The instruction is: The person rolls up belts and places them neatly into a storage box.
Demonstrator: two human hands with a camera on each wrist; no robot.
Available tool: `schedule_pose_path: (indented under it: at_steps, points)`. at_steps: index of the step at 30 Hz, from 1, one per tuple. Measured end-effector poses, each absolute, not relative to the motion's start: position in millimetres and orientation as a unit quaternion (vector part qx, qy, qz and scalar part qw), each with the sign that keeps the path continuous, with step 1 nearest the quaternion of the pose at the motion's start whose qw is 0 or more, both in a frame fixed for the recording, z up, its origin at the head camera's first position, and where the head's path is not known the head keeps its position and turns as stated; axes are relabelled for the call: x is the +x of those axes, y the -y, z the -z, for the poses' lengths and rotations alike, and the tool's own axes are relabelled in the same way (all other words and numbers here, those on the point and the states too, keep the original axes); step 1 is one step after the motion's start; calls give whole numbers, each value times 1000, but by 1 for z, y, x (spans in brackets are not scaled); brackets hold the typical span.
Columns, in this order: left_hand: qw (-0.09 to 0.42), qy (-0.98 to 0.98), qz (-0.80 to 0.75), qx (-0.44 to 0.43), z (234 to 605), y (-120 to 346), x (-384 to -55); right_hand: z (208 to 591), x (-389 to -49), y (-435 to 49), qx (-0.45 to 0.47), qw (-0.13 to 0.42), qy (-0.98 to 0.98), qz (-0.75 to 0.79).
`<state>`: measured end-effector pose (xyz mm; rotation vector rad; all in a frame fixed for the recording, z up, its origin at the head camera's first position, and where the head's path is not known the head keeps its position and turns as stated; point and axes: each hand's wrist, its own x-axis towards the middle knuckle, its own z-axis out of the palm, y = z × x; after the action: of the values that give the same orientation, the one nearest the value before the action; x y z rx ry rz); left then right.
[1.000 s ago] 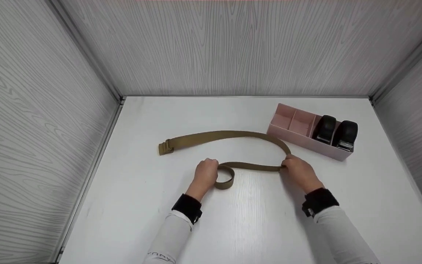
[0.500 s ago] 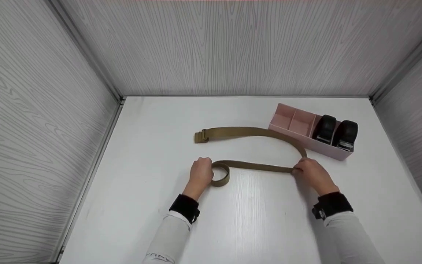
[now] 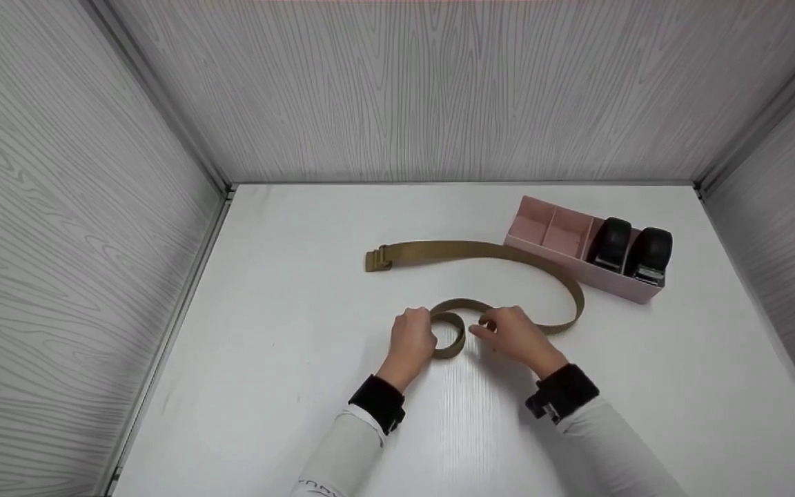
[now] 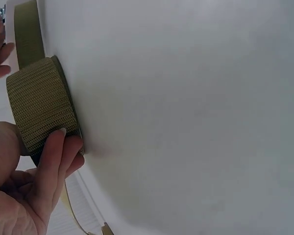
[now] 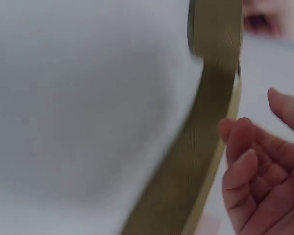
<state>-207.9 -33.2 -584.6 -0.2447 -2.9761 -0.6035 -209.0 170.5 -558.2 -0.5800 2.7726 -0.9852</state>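
Observation:
A khaki webbing belt (image 3: 453, 250) curves across the white table, its buckle (image 3: 377, 258) lying at the far left end. The other end is wound into a round coil (image 4: 41, 100), standing on its edge. My left hand (image 3: 413, 339) grips the left side of this coil, thumb on one side and fingers on the other in the left wrist view. Just right of the coil is my right hand (image 3: 516, 337), thumb apart from its loosely bent fingers. In the right wrist view those fingertips (image 5: 242, 129) are right beside the strap, with nothing pinched between them and the thumb.
A pink divided box (image 3: 604, 278) stands at the back right, close behind the belt's curve. Its right compartments hold two black rounded items (image 3: 653, 248) with silvery metal parts. Grey wood-grain panels (image 3: 397, 90) enclose the table's back and sides.
My right hand first drew the strap rightward, bringing the buckle right, then released its pinch and moved left to the coil. My left hand shifted slightly right with the coil.

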Motion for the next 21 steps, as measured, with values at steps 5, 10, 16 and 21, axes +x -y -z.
schedule_pose_path:
  at_steps: [5,10,16,21]
  points:
    - [40,980,170,-96,584,26,-205,568,-206,-142,-127,103,-931,327]
    - [18,984,142,-110,582,25,-206,564,-207,-127,-113,82,-942,306]
    - [13,984,111,-141,581,26,-208,566,-211,-122,-160,44,-955,247]
    - [39,977,81,-194,584,29,-210,571,-212,-121,-239,27,-945,223]
